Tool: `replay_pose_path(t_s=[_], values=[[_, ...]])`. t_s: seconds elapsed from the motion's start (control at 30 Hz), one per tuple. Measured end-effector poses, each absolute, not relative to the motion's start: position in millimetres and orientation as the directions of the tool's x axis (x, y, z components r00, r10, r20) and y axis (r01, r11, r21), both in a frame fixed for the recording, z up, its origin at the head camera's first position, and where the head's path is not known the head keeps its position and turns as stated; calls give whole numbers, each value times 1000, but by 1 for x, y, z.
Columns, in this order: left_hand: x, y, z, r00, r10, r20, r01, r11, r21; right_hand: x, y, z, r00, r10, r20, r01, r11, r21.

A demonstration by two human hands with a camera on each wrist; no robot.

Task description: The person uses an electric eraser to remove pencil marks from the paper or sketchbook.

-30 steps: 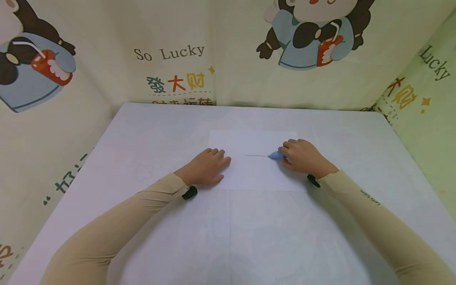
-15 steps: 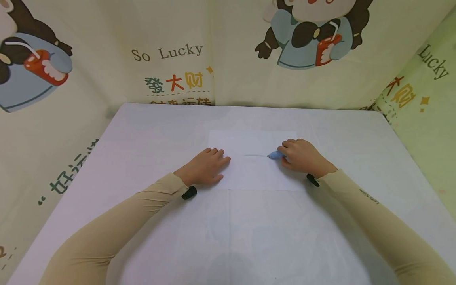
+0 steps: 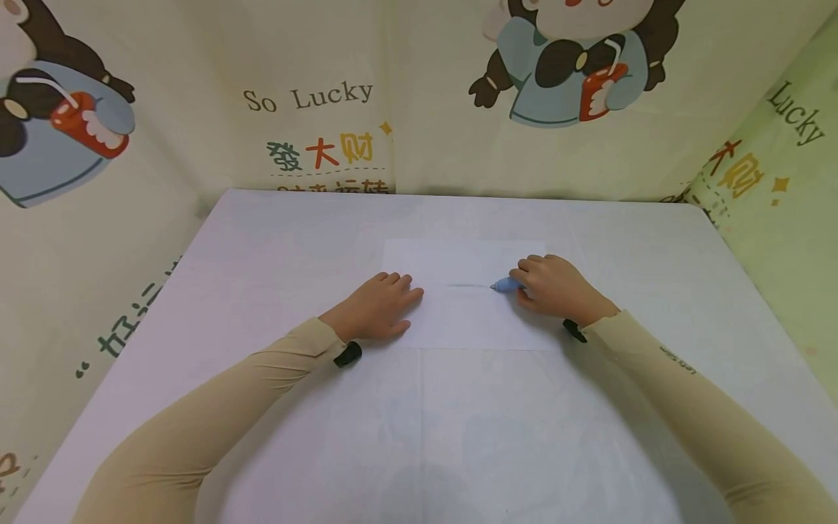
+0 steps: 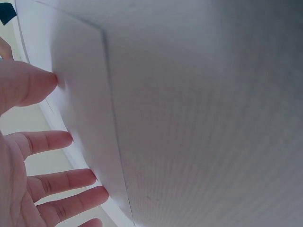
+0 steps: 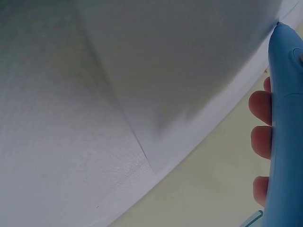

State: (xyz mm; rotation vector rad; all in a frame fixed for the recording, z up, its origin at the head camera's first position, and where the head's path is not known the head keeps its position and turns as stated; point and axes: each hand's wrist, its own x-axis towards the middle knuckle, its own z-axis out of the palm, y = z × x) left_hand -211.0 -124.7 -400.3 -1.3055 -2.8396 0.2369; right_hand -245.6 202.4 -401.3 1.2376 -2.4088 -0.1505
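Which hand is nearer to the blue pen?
Right. The right hand grips the blue pen, while the left hand rests apart from it, at the left side of the paper.

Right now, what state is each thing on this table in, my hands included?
Left hand: fingers spread, touching the paper
Right hand: gripping the blue pen
Blue pen: held, tip at the paper
Paper: lying flat on the table, marked
Drawn line: thin, nearly straight, ending by the pen's tip

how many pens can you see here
1: the blue pen, held in the right hand, its tip at the right end of the line on the paper. No other shows.
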Motion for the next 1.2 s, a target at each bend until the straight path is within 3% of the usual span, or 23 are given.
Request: replay_pose_path(t_s=[0.4,0.73,1.2], values=[[-211,-126,-402,-652,757,-43,755,643,-131,-248,200,-402,-486,-805,340,-765,580,279],[-210,-126,-402,-657,752,-53,752,649,-118,-247,199,-401,-517,-797,313,-755,597,271],[-210,-125,-401,-657,751,-60,752,648,-122,-246,198,-400,-510,-797,323,-757,594,271]])
